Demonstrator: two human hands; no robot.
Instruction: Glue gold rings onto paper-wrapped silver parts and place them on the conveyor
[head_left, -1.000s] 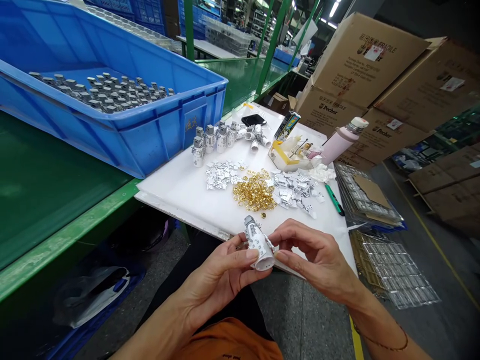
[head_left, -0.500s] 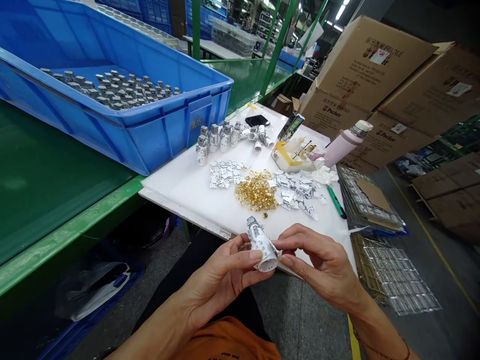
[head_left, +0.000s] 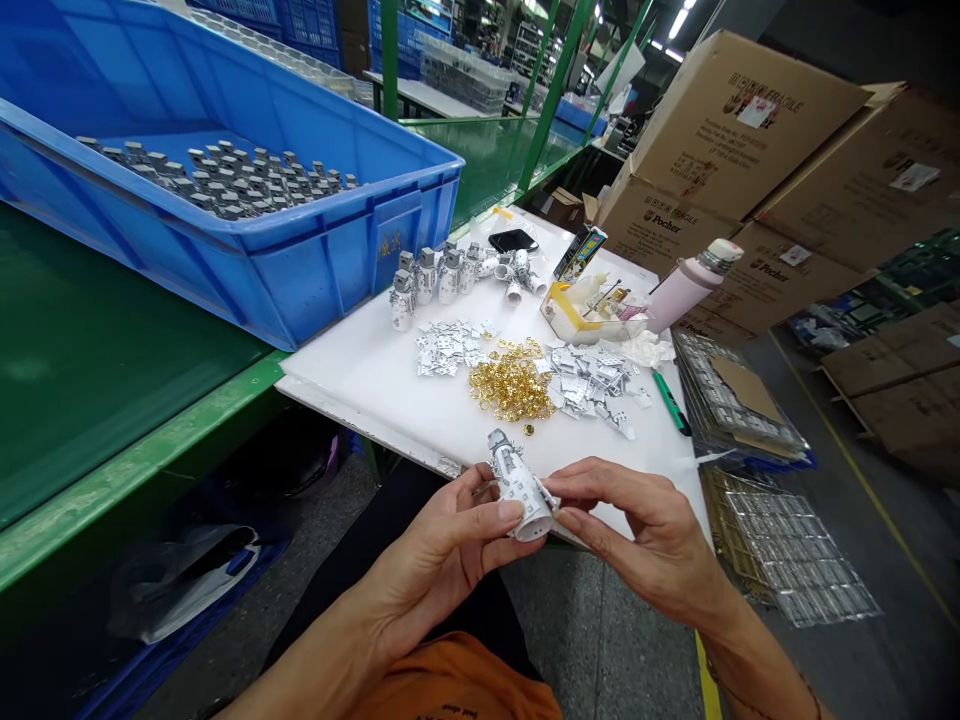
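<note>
My left hand [head_left: 457,530] is closed around a white cylindrical part [head_left: 517,492] with a grey block-like top and a hollow lower end facing me. The part is tilted, its top pointing away to the left. Against its right side, the thumb and fingers of my right hand [head_left: 645,520] pinch a small flat white piece [head_left: 548,492], largely covered by the fingertips. Beyond the hands lie a heap of small gold rings [head_left: 514,385] and two piles of flat white pieces [head_left: 592,380], [head_left: 450,347]. Similar white parts [head_left: 426,278] stand or lie farther back.
A large blue bin [head_left: 337,230] holding grey parts stands at the left. On the white table [head_left: 360,370] are a phone [head_left: 513,241], a yellow-edged tray [head_left: 577,318], a pink bottle [head_left: 694,285] and a green pen-like tool [head_left: 670,402]. Cartons [head_left: 742,130] are stacked at the right.
My right hand has dipped slightly, with its fingertips still at the side of the white part. The left hand keeps nearly the same hold.
</note>
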